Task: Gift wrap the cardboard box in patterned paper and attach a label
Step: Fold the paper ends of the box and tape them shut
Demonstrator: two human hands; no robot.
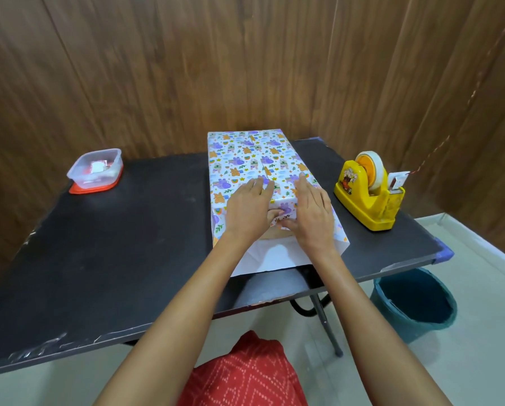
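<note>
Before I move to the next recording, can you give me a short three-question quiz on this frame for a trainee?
1. True or false: the tape dispenser stands to the left of the wrapped box.
2. Multiple choice: the left hand and right hand press the patterned paper down at the box's: A far end; B near end; C left side.
3. Fill in: on the floor by the table stands a teal ____.
Key: 1 false, it stands to the right. 2 B. 3 bucket.
</note>
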